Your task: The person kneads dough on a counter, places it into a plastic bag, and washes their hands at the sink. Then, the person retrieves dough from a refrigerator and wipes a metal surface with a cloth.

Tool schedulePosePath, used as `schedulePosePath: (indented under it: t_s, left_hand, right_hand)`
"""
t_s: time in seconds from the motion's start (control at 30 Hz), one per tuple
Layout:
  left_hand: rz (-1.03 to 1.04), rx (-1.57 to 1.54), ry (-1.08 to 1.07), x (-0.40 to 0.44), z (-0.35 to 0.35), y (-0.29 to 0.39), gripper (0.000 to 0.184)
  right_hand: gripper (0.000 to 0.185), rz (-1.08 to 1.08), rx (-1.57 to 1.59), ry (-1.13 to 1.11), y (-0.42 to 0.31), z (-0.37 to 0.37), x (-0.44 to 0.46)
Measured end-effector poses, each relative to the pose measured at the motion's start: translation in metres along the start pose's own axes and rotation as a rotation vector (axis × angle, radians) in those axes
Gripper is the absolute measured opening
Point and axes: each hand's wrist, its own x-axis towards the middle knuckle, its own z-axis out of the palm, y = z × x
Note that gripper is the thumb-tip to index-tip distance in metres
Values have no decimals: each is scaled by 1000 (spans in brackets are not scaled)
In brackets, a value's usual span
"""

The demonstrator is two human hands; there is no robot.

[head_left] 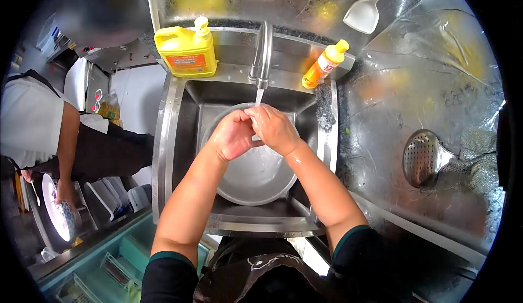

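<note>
Silvery and round, the basin (239, 180) is sitting in the sink (166, 156), water glinting inside, beneath the running tap (266, 52). Above it, the left hand (233, 135) is cupping half open, its palm bare; the right hand (275, 129) is curling against its fingers, grip unclear.

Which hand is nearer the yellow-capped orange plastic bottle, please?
Right: the right hand is in front and left of the bottle; the left hand is farther left.

commercial kitchen; steel sink (163, 156), perforated skimmer (420, 158), apron-clad co-worker (32, 117) holding plate (56, 207)
</note>
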Motion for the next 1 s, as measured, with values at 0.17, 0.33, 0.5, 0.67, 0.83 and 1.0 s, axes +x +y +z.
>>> schedulePosePath:
  t_s: [0.17, 0.33, 0.5, 0.67, 0.83, 1.0]
  left_hand:
    - [35, -114, -74, -3, 9, -5, 34]
    - [76, -327, -197, -2, 6, -11, 41]
    - [241, -28, -38, -1, 21, -14, 45]
    - [747, 1008, 404, 34, 18, -41, 56]
    - [135, 23, 359, 50, -39, -6, 15]
    - [489, -560, 54, 31, -3, -32, 26]
  right_hand:
    - [20, -103, 16, 38, 2, -4, 6]
    - [20, 57, 247, 50, -4, -8, 14]
    - [17, 675, 831, 37, -8, -1, 17]
    - [37, 665, 133, -282, 10, 40, 17]
    - [52, 324, 205, -150, -23, 56, -16]
    - [37, 966, 1786, 469, -20, 86, 1]
